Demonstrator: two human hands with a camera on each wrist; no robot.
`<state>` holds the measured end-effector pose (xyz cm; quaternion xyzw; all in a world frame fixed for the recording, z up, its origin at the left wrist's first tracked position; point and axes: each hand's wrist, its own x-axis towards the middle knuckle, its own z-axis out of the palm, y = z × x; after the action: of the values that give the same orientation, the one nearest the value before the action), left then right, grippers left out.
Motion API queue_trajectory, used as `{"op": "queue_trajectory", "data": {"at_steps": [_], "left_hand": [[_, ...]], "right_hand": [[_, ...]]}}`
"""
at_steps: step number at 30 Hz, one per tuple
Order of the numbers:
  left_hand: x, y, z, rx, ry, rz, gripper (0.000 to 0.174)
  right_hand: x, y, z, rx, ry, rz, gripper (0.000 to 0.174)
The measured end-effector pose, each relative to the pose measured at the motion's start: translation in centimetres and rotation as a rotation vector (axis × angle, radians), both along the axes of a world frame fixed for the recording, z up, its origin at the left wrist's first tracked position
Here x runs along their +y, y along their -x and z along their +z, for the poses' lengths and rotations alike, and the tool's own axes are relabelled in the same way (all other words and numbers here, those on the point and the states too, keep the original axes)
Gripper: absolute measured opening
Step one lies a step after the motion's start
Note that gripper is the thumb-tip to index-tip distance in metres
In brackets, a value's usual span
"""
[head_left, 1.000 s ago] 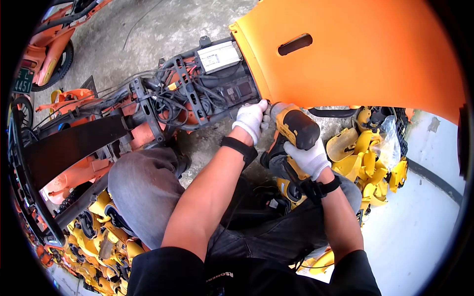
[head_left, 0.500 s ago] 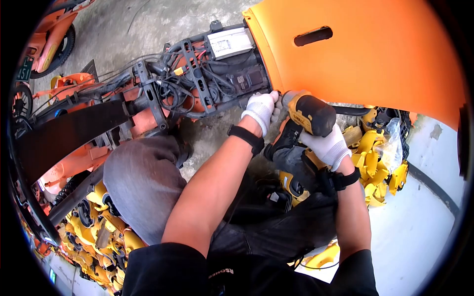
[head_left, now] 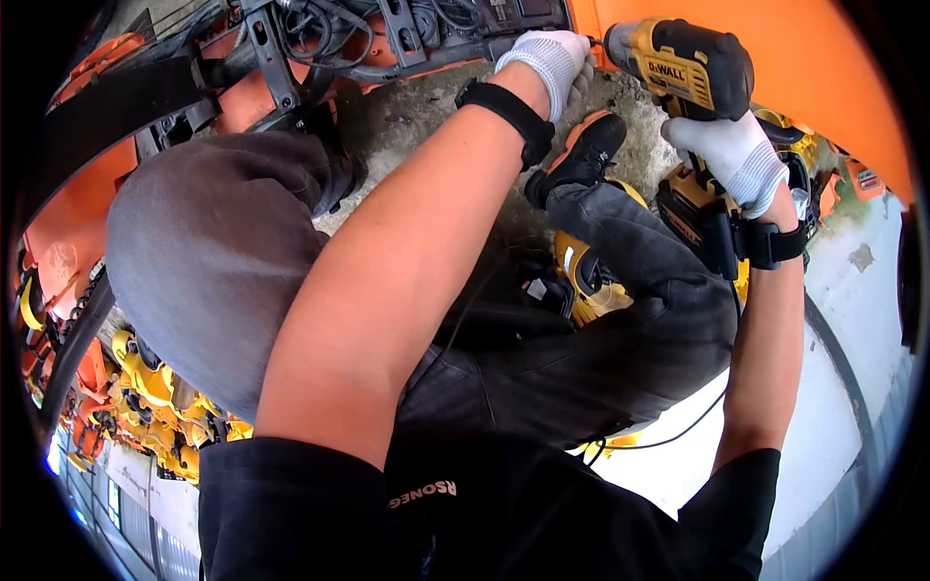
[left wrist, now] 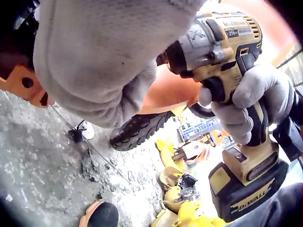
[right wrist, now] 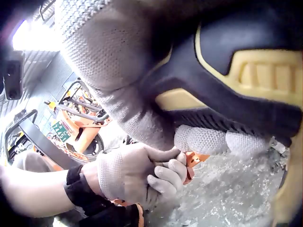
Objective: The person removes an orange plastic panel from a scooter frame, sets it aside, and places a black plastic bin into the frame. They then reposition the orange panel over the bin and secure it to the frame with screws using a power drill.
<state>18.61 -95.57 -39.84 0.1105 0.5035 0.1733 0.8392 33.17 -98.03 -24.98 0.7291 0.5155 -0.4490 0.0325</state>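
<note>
In the head view, the gloved right hand grips a yellow-and-black power driver by its handle. The driver's nose points left, and a thin dark bit or fastener shows between it and the gloved left hand. That left hand has bent fingers at the edge of the orange panel, beside the black frame. The right wrist view shows the left hand with thumb and index finger close together by an orange part; whether they pinch anything is hidden. The left wrist view shows the driver side-on.
Cables lie along the frame at the top. The person's bent knee is on the left, and a shoe rests on the concrete below the hands. Yellow and orange parts are piled at lower left; white floor lies right.
The head view has tilted down, so the frame and panel sit higher in it. The driver's nose now shows apart from the left fingers, with a thin dark piece between them. The right hand still grips the driver.
</note>
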Motion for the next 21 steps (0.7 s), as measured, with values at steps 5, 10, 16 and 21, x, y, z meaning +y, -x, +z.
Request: {"op": "queue_trajectory", "data": {"at_steps": [5, 10, 16, 21], "left_hand": [[2.9, 0.5, -5.2, 0.336, -0.379, -0.346, 0.03], [8.0, 1.7, 2.0, 0.785, -0.957, -0.554, 0.038], [11.2, 0.1, -1.4, 0.837, -1.445, -0.7, 0.038], [11.3, 1.2, -3.0, 0.964, -1.549, -0.884, 0.035]], "right_hand": [[-0.3, -0.5, -0.4, 0.076, -0.048, 0.009, 0.033], [-0.4, -0.1, -0.4, 0.037, -0.039, -0.017, 0.03], [0.0, 0.5, 0.0, -0.002, 0.023, -0.045, 0.029], [-0.3, 0.5, -0.4, 0.041, -0.063, -0.035, 0.035]]}}
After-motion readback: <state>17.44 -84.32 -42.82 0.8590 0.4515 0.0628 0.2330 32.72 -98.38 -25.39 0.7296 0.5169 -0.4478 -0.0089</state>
